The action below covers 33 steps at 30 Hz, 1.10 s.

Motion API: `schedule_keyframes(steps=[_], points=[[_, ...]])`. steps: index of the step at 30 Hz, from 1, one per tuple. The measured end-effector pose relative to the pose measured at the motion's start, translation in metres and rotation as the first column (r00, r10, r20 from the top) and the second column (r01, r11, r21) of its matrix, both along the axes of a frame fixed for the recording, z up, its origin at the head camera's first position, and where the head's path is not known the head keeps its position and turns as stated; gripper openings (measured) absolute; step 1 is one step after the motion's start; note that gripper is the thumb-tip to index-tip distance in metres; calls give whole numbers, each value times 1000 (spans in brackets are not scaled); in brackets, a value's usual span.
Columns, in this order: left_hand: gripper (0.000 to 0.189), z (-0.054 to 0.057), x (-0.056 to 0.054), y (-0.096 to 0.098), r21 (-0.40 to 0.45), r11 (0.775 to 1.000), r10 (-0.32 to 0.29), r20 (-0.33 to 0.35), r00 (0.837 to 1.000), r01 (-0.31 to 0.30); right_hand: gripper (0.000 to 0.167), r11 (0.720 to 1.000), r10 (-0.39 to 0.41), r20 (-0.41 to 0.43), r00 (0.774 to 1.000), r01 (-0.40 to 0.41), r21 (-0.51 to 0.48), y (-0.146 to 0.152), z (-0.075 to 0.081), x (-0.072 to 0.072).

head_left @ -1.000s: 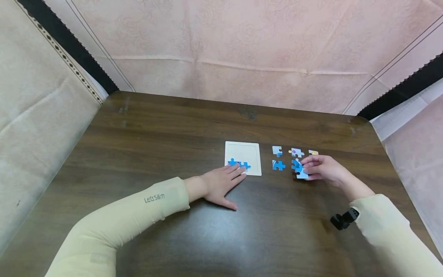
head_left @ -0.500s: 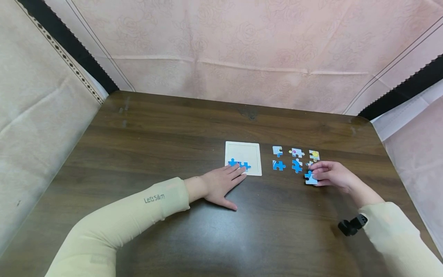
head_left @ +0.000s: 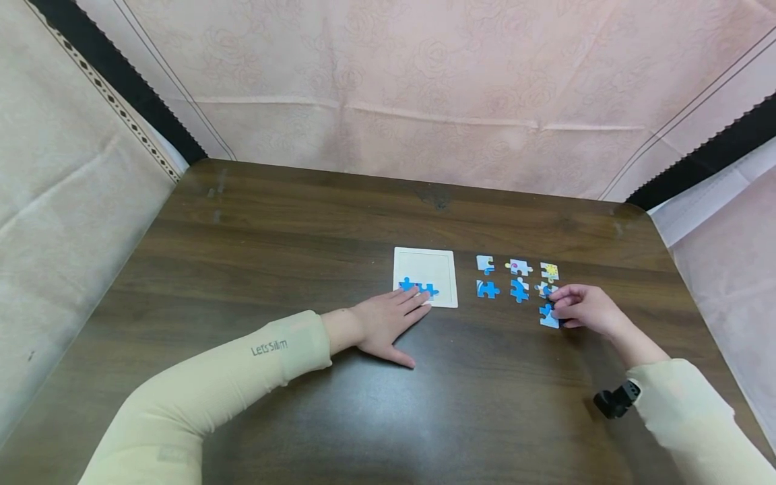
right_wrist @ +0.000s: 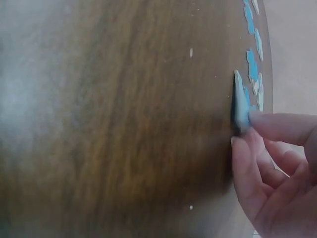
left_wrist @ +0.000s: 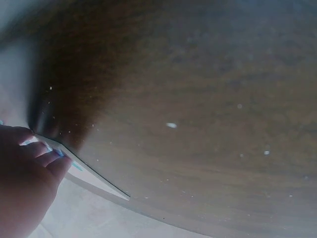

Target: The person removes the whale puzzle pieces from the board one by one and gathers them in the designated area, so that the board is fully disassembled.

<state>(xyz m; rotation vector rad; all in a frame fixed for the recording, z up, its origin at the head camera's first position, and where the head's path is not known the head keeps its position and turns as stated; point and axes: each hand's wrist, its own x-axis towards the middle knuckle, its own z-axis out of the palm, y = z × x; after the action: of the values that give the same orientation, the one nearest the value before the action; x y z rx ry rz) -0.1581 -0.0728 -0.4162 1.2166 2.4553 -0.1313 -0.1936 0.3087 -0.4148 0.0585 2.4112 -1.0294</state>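
My left hand (head_left: 391, 323) lies flat with fingers spread, its fingertips over the lower edge of a square white puzzle tray (head_left: 445, 269). Two joined blue jigsaw pieces (head_left: 407, 284) lie in that tray, partly hidden by the fingers. In the left wrist view, the fingers (left_wrist: 44, 153) lie across the tray's rim. On the right, my right hand (head_left: 585, 310) pinches a blue jigsaw piece (head_left: 548, 316) by its right edge. The right wrist view shows this jigsaw piece (right_wrist: 241, 104) tilted up between thumb and finger, low over the table.
Several loose jigsaw pieces stand in two rows right of the tray, among them a yellow-patterned piece (head_left: 550, 271), a pale piece (head_left: 486, 263) and a blue piece (head_left: 519, 290). A brown wooden table (head_left: 291, 236) carries everything. Pink cloth (head_left: 424, 81) hangs behind.
My right hand has moved right and slightly nearer with the blue jigsaw piece, uncovering the pieces at the right end of the rows. The left hand has stayed in place.
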Motion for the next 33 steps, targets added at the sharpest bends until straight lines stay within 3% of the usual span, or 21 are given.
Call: schedule_keyframes(steps=[5,10,17,28,33], points=[[91,0,-3,0,12,1000,-3,0,1000,3,38,999,0,-30,1000,1,54,-3,1,-2],[90,-1,-4,-2,40,999,-12,-21,1000,13,40,999,-9,-44,999,10,35,-17,9,-7],[89,-1,-6,-4,95,995,-14,-66,998,20,40,998,54,-65,996,-55,-20,-54,13,-17],[92,-1,-14,-28,119,989,91,-34,995,-86,35,985,111,19,994,-108,-134,-117,20,-28],[92,-4,-10,-36,103,991,87,-36,996,-83,35,981,107,60,992,-96,-166,-140,19,-32]])
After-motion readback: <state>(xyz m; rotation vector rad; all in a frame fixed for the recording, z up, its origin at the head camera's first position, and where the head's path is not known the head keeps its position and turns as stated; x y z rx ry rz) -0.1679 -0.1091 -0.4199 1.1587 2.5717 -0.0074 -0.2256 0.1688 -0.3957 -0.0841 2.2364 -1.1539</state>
